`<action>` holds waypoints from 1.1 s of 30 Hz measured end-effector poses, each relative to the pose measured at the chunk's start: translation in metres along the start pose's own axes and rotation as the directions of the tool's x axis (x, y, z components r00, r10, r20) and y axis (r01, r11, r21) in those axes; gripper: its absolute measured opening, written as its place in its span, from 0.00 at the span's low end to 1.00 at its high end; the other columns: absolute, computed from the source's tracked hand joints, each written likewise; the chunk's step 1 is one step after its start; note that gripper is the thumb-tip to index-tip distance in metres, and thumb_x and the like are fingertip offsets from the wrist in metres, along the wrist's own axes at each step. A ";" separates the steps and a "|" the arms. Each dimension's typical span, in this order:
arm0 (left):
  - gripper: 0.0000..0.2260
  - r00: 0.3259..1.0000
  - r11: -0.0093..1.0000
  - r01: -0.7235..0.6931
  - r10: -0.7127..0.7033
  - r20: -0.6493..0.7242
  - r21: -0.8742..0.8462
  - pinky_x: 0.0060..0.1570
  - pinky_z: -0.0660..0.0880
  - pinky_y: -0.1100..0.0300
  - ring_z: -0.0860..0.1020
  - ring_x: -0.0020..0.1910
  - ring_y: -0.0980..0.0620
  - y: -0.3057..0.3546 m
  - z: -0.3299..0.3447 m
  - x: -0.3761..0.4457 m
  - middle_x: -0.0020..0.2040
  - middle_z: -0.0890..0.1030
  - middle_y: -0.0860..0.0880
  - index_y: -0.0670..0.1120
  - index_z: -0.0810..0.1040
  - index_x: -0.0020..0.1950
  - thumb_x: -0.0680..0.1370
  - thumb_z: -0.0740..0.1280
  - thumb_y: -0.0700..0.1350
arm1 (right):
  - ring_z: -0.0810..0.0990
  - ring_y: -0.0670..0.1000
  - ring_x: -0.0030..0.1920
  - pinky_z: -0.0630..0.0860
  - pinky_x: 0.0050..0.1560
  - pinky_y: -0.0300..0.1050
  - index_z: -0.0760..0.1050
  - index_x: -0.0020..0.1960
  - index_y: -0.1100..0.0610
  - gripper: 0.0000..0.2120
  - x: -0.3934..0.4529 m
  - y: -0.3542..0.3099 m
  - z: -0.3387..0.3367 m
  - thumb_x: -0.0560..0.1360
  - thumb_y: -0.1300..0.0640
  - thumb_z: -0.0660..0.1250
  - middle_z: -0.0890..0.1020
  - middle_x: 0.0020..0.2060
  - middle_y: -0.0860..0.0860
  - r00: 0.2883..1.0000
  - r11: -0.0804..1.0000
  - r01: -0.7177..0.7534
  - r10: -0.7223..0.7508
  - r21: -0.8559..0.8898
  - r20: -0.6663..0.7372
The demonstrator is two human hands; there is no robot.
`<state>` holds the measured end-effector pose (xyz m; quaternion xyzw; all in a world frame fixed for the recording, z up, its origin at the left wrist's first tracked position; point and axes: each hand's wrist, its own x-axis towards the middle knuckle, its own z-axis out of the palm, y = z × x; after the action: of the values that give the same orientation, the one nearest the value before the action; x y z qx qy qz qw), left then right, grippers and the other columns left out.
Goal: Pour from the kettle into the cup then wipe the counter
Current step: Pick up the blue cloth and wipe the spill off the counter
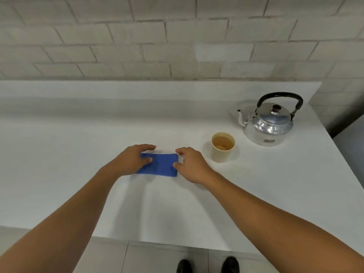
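A folded blue cloth [162, 164] lies flat on the white counter [78, 154]. My left hand [134, 160] covers its left end, with the thumb on top and the fingers curled past the far edge. The thumb and forefinger of my right hand [191, 164] are spread and touch the cloth's right edge. A pale paper cup [222, 152] holding amber liquid stands upright just right of my right hand. The steel kettle [269, 125], with a black handle and its lid on, sits behind the cup with its spout pointing left.
A pale brick wall [177, 36] rises behind a low upstand at the back of the counter. The counter's right edge runs just past the kettle. Its front edge is near me, with tiled floor and my shoes [206, 266] below.
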<state>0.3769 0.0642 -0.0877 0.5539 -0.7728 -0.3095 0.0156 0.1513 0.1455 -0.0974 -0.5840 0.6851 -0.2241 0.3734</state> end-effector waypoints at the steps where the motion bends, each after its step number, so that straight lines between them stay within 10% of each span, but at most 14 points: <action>1: 0.22 1.000 1.000 0.017 -0.017 -0.001 0.000 0.61 0.70 0.59 0.78 0.64 0.49 -0.006 0.004 0.000 0.73 0.78 0.50 0.52 0.72 0.77 0.83 0.66 0.43 | 0.75 0.56 0.68 0.72 0.68 0.48 0.68 0.76 0.56 0.27 0.002 0.001 0.006 0.79 0.55 0.69 0.73 0.72 0.54 1.000 1.000 -0.010 0.010 -0.025 0.000; 6: 0.24 0.999 0.987 -0.010 0.016 -0.039 0.159 0.75 0.63 0.51 0.71 0.76 0.44 -0.023 0.021 0.004 0.78 0.72 0.46 0.46 0.68 0.80 0.83 0.62 0.38 | 0.67 0.59 0.72 0.66 0.72 0.52 0.59 0.80 0.58 0.29 0.012 -0.001 0.027 0.83 0.53 0.62 0.69 0.74 0.57 1.000 0.990 -0.005 0.001 -0.138 -0.025; 17: 0.09 0.995 0.918 -0.073 0.096 -0.040 0.389 0.57 0.70 0.50 0.76 0.56 0.43 -0.025 0.015 0.001 0.56 0.76 0.45 0.44 0.80 0.58 0.81 0.63 0.42 | 0.75 0.57 0.58 0.76 0.52 0.48 0.75 0.61 0.61 0.13 0.021 -0.023 0.058 0.77 0.59 0.67 0.73 0.59 0.56 0.977 0.970 -0.170 0.142 -0.175 -0.162; 23: 0.04 0.996 0.993 -0.092 0.091 0.018 0.069 0.36 0.72 0.62 0.80 0.38 0.51 -0.011 -0.007 -0.023 0.40 0.85 0.50 0.48 0.80 0.47 0.79 0.67 0.41 | 0.77 0.46 0.39 0.71 0.36 0.33 0.73 0.51 0.52 0.05 -0.022 -0.015 0.037 0.78 0.59 0.68 0.77 0.40 0.46 0.972 0.953 -0.006 0.077 0.303 -0.223; 28: 0.04 0.964 0.975 -0.132 0.169 0.206 -0.180 0.34 0.71 0.72 0.77 0.31 0.64 0.035 0.006 -0.050 0.35 0.82 0.62 0.55 0.82 0.45 0.78 0.74 0.47 | 0.79 0.42 0.43 0.71 0.37 0.29 0.75 0.54 0.47 0.09 -0.070 0.018 0.000 0.79 0.59 0.69 0.80 0.46 0.46 0.948 0.905 -0.045 0.172 0.424 -0.267; 33: 0.05 0.922 0.955 -0.098 0.192 0.335 -0.279 0.37 0.72 0.66 0.77 0.34 0.59 0.086 0.060 -0.065 0.42 0.84 0.52 0.52 0.82 0.47 0.74 0.67 0.46 | 0.80 0.44 0.49 0.71 0.42 0.30 0.76 0.57 0.52 0.10 -0.113 0.061 -0.037 0.80 0.64 0.63 0.82 0.50 0.49 0.932 0.942 -0.155 0.239 0.297 -0.274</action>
<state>0.3070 0.1652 -0.0724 0.4221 -0.7549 -0.5010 -0.0309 0.0883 0.2633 -0.0919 -0.4133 0.7531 -0.3641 0.3597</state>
